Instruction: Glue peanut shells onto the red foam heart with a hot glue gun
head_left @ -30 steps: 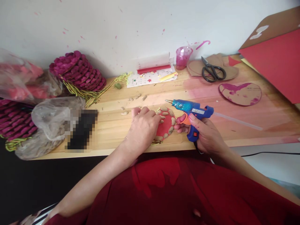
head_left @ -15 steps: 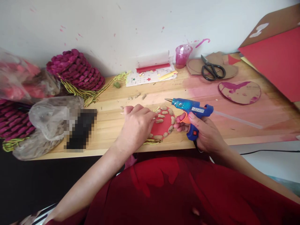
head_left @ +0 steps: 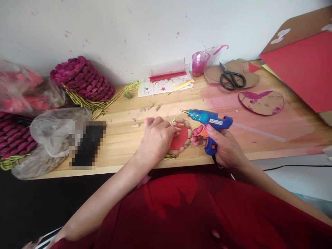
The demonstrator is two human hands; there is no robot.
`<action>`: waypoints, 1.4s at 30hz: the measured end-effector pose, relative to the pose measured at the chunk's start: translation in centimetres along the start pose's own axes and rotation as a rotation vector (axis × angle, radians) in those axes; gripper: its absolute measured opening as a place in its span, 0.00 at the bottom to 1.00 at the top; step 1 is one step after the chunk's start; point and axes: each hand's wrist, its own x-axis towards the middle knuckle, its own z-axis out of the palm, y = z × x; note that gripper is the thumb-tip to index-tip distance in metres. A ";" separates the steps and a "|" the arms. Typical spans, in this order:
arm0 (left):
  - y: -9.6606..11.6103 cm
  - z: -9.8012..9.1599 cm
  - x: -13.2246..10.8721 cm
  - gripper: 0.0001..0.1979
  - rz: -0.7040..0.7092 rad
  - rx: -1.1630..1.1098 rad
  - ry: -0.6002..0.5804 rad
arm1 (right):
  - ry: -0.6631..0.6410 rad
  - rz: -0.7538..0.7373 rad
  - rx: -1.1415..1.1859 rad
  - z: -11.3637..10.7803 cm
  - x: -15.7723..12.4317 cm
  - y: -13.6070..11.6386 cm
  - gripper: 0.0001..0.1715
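Note:
In the head view, my right hand grips a blue hot glue gun, fingers at its orange trigger and the nozzle pointing left. A clear glue stick sticks out of its back. My left hand is closed over a red panel edged with peanuts, its curled fingertips on a peanut on the red surface. The hand covers the panel's left side. Yellow-green yarn shows at the panel's lower edge. Several loose peanuts lie on the table behind my left hand.
Scissors rest on cardboard cutouts at the back right, near a pink-stained cup. A painted cardboard heart and a red sheet are at right. Purple peanut-covered baskets, plastic bags and a blurred black object occupy the left.
My left hand has moved slightly right over the red panel, now covering more of the inner peanuts. The glue gun stays in my right hand. The view has shifted a little.

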 end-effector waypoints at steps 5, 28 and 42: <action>0.2 0.0 0.0 0.13 0.018 0.037 0.011 | 0.004 0.004 0.003 -0.1 0.1 0.1 0.18; 0.4 -1.3 -1.0 0.07 -0.106 -0.156 0.056 | 0.068 -0.028 -0.017 0.2 0.1 0.0 0.12; -1.0 -1.8 -5.0 0.16 -0.870 -1.891 0.105 | -0.222 -0.168 -0.597 1.4 -5.1 -3.5 0.16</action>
